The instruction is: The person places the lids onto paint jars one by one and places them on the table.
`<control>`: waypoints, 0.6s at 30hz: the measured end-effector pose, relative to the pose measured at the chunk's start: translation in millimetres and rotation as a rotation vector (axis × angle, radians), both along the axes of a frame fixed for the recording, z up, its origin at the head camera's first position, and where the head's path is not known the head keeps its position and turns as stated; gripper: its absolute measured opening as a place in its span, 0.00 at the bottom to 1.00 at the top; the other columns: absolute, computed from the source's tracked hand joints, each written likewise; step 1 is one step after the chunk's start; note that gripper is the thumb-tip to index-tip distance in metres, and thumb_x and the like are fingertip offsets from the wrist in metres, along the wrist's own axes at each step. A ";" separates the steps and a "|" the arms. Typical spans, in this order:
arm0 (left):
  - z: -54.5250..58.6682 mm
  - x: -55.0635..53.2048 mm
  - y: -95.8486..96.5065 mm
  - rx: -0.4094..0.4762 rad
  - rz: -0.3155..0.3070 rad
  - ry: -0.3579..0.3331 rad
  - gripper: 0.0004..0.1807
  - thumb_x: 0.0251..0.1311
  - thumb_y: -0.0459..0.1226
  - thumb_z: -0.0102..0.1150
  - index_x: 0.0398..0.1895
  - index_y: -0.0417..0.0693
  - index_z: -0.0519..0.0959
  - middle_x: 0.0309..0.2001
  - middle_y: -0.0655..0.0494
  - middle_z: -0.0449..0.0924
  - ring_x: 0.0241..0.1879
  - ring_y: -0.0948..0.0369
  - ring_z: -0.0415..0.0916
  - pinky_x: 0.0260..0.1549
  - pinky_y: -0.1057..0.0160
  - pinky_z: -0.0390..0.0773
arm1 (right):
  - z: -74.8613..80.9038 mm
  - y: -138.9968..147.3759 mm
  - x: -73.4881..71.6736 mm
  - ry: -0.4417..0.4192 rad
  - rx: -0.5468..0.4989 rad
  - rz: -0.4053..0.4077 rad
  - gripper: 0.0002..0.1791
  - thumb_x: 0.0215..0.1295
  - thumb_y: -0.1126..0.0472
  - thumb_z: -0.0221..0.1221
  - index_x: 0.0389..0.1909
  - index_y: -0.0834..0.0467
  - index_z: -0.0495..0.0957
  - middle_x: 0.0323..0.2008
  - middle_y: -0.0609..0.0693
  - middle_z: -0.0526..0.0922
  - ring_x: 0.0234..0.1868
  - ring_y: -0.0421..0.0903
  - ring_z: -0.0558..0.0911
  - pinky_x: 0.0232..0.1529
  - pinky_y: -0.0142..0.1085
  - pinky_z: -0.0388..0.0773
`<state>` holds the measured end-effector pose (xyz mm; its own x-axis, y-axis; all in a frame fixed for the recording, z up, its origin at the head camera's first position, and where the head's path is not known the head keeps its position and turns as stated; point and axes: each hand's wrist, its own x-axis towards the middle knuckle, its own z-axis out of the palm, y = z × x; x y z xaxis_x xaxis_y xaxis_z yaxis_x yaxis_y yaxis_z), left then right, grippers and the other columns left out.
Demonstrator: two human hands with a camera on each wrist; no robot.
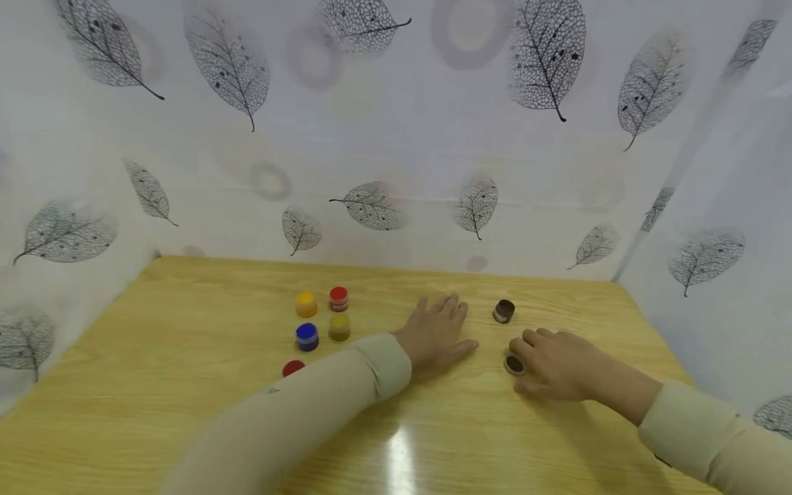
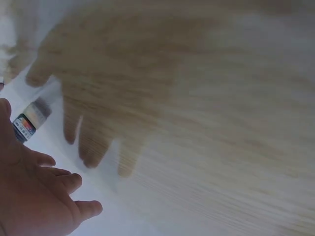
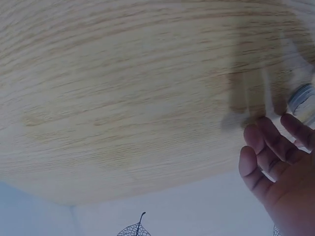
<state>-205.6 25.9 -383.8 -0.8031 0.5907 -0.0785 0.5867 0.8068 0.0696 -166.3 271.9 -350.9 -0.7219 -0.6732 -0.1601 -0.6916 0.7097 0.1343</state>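
My left hand hovers palm down over the middle of the table, fingers spread and holding nothing. Just to its right stands a small dark-lidded paint jar, whose printed label shows in the left wrist view past the fingers. Farther right and nearer me, my right hand holds a second dark-topped jar between thumb and forefinger. That jar's clear side shows at the right edge of the right wrist view, beside the fingertips; the thumb is hidden there.
On the left stand jars with orange, red, blue and yellow tops. A dark red jar is partly covered by my left sleeve. Leaf-patterned cloth walls the wooden table at back and sides.
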 end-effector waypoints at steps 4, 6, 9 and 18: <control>-4.6 -11.6 17.5 -0.037 0.016 -0.029 0.45 0.70 0.68 0.30 0.81 0.51 0.49 0.81 0.49 0.44 0.80 0.54 0.44 0.76 0.41 0.46 | -1.5 7.6 -3.8 -0.035 -0.032 0.032 0.26 0.63 0.38 0.61 0.50 0.54 0.74 0.37 0.43 0.76 0.33 0.39 0.76 0.29 0.38 0.77; -7.0 -16.7 24.3 -0.075 0.030 -0.033 0.46 0.68 0.70 0.29 0.81 0.54 0.47 0.81 0.51 0.42 0.80 0.55 0.42 0.76 0.42 0.45 | -2.4 8.4 -4.4 -0.047 -0.057 0.051 0.25 0.64 0.39 0.61 0.49 0.53 0.74 0.37 0.42 0.75 0.33 0.37 0.75 0.29 0.37 0.76; -9.4 -23.7 33.3 -0.115 0.046 -0.021 0.49 0.66 0.73 0.27 0.82 0.56 0.45 0.82 0.54 0.40 0.80 0.56 0.41 0.77 0.44 0.44 | -3.2 6.4 -4.4 -0.076 -0.086 0.065 0.22 0.66 0.39 0.60 0.47 0.52 0.74 0.35 0.40 0.73 0.31 0.35 0.72 0.28 0.35 0.74; -12.0 -42.7 61.0 -0.172 0.099 -0.019 0.52 0.60 0.78 0.21 0.82 0.61 0.41 0.82 0.58 0.38 0.80 0.60 0.38 0.77 0.45 0.43 | -5.5 -7.5 3.2 -0.080 -0.091 0.103 0.18 0.66 0.42 0.61 0.42 0.52 0.75 0.33 0.40 0.76 0.28 0.33 0.72 0.29 0.35 0.77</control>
